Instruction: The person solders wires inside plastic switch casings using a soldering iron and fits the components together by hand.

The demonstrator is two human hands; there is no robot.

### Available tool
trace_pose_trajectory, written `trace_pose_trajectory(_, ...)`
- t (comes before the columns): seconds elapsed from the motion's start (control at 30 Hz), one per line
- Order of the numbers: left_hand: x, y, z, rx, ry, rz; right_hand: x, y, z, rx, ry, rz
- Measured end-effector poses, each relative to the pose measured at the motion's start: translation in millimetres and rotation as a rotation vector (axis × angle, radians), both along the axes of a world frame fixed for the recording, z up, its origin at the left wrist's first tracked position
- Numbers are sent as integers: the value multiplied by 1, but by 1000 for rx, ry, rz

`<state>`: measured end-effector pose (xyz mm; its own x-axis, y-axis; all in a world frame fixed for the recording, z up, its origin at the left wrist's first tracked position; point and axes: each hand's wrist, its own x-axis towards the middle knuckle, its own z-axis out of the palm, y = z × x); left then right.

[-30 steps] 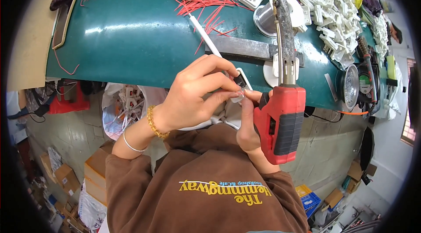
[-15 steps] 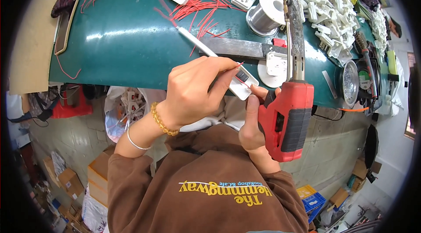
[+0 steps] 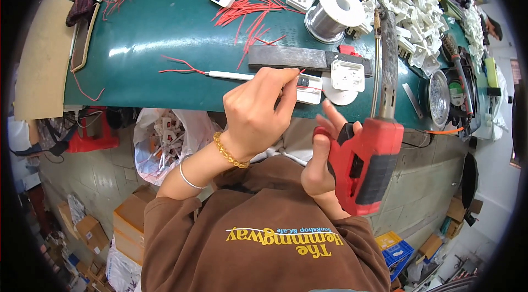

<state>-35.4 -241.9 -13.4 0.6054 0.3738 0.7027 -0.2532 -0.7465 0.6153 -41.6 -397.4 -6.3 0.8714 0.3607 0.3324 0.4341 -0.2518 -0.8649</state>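
Observation:
My left hand (image 3: 257,109) pinches the end of a thin red wire (image 3: 302,71) above an open white switch housing (image 3: 311,96). A dark switch part sits inside the housing. From it a white cable (image 3: 228,76) runs left, with two red wires at its far end. My right hand (image 3: 318,168) holds a red and black soldering gun (image 3: 360,168), its thumb at the handle and some fingers stretched out. The gun's metal barrel (image 3: 389,66) and thin feed tube point away over the table. A small gap parts the right fingers from the housing.
A dark metal bar (image 3: 289,58) and a white square case (image 3: 348,76) lie beyond the housing. Behind them stand a solder spool (image 3: 325,23) and a heap of white plastic parts (image 3: 410,17). Red wires (image 3: 247,10) lie scattered. A bag of switches (image 3: 165,138) hangs below the edge.
My right fingers have let go of the housing and moved away with the soldering gun. The cable and housing have swung from slanted to nearly level, the left hand still at the red wire.

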Motion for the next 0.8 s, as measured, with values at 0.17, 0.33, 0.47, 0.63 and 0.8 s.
trace_pose_trajectory(0.17,-2,12,8,-163,172,-163,-2,15,-7,176,140,6)
trace_pose_trajectory(0.33,-6,27,26,-88,245,-262,2,-12,-31,-274,89,190)
trace_pose_trajectory(0.47,-4,43,35,179,278,-197,1,-19,-50,-442,266,267)
trace_pose_trajectory(0.63,-7,35,22,-45,352,-271,11,13,9,161,35,79)
trace_pose_trajectory(0.8,-10,31,20,-132,304,-227,29,11,31,-101,-211,141)
